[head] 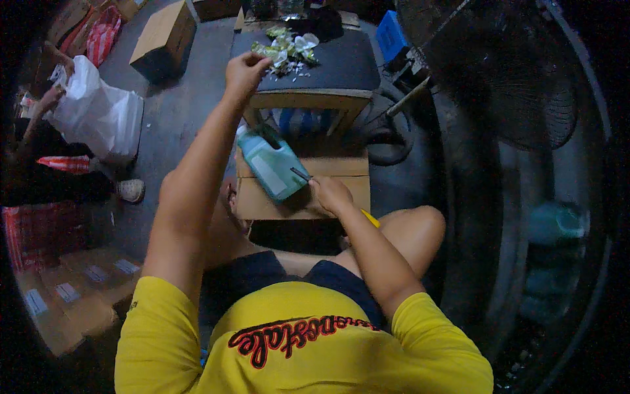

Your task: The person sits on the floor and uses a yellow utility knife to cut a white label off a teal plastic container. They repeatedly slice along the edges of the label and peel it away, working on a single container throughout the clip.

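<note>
A teal plastic jug point(275, 167) with a moulded handle and a pale label lies slanted on a cardboard box point(339, 189) in front of me. My right hand point(332, 194) grips a slim dark tool point(299, 173), its tip over the jug's lower end; its exact kind is unclear. My left hand point(246, 74) is stretched forward to the near left edge of a dark-topped stool point(344, 64). Its thumb and fingertips are pinched together, and whether anything small sits between them is hidden. Beside those fingers, crumpled green and white scraps point(288, 47) and small white bits are heaped on the stool.
At left, another person's hands point(54, 93) hold a white plastic bag point(93, 108). A closed carton point(162, 42) stands beyond it, with labelled cartons point(83, 290) at lower left. Right of the stool are a blue container point(392, 37) and a large fan point(521, 88).
</note>
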`<state>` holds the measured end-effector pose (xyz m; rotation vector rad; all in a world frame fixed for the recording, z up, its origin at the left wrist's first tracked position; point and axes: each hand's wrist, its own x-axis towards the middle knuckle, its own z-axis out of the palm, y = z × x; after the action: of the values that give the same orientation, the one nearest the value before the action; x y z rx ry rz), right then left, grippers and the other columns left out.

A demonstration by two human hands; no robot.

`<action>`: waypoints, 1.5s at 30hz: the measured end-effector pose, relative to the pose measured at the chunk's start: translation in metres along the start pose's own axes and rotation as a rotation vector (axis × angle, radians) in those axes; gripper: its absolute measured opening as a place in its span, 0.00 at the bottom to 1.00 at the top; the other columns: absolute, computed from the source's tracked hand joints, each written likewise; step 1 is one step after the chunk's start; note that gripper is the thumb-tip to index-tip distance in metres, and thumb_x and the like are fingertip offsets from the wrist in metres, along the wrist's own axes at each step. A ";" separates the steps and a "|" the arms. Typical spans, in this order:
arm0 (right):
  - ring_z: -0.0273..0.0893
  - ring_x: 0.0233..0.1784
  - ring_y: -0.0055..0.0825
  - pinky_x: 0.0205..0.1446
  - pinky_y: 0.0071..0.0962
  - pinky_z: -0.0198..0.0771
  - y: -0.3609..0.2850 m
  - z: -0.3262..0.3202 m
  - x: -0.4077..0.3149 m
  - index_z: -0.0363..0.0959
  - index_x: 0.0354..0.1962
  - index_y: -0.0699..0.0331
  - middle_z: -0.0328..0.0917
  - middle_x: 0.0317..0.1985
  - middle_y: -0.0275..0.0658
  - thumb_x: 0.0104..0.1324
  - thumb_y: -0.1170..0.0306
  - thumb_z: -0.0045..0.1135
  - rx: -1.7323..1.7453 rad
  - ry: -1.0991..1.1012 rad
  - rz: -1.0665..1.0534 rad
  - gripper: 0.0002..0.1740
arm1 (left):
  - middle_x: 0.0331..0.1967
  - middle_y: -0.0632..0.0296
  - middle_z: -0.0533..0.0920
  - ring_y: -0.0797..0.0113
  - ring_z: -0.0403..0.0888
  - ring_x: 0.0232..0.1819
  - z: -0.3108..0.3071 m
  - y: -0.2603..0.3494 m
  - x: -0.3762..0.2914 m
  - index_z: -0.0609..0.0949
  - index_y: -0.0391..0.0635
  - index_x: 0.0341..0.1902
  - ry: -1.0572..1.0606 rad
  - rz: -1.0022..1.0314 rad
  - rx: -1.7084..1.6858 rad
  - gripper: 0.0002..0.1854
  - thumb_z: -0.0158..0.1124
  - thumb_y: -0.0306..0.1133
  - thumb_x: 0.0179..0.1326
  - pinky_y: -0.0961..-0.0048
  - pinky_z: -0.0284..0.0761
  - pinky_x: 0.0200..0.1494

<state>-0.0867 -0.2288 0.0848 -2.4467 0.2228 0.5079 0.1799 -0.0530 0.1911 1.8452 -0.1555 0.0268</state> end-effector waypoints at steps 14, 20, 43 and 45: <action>0.79 0.45 0.53 0.46 0.55 0.71 -0.018 0.014 -0.026 0.77 0.41 0.59 0.82 0.40 0.49 0.72 0.53 0.44 -0.258 -0.086 0.055 0.20 | 0.77 0.48 0.44 0.33 0.60 0.69 -0.023 -0.109 -0.203 0.59 0.64 0.75 -0.456 -0.255 0.852 0.68 0.87 0.45 0.22 0.48 0.68 0.65; 0.78 0.45 0.55 0.48 0.54 0.71 -0.018 0.016 -0.030 0.78 0.44 0.58 0.81 0.40 0.51 0.72 0.53 0.43 -0.262 -0.079 0.081 0.21 | 0.78 0.51 0.42 0.31 0.56 0.71 -0.022 -0.132 -0.197 0.48 0.67 0.77 -0.430 -0.299 0.810 0.77 0.87 0.47 0.17 0.45 0.65 0.67; 0.80 0.41 0.55 0.44 0.54 0.74 -0.034 0.023 -0.036 0.79 0.42 0.57 0.81 0.36 0.53 0.74 0.52 0.41 -0.366 -0.048 0.104 0.22 | 0.71 0.42 0.59 0.39 0.58 0.72 -0.016 -0.151 -0.189 0.39 0.78 0.77 -0.429 -0.379 0.760 0.81 0.88 0.51 0.18 0.45 0.62 0.68; 0.80 0.41 0.55 0.43 0.53 0.74 -0.032 0.024 -0.036 0.79 0.42 0.58 0.81 0.36 0.54 0.74 0.52 0.40 -0.354 -0.031 0.091 0.22 | 0.71 0.43 0.60 0.39 0.58 0.72 -0.016 -0.148 -0.188 0.38 0.78 0.77 -0.437 -0.399 0.761 0.81 0.88 0.51 0.19 0.45 0.62 0.67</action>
<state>-0.1177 -0.1873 0.0995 -2.7786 0.2495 0.6730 0.0124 0.0196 0.0359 2.5896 -0.0796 -0.6826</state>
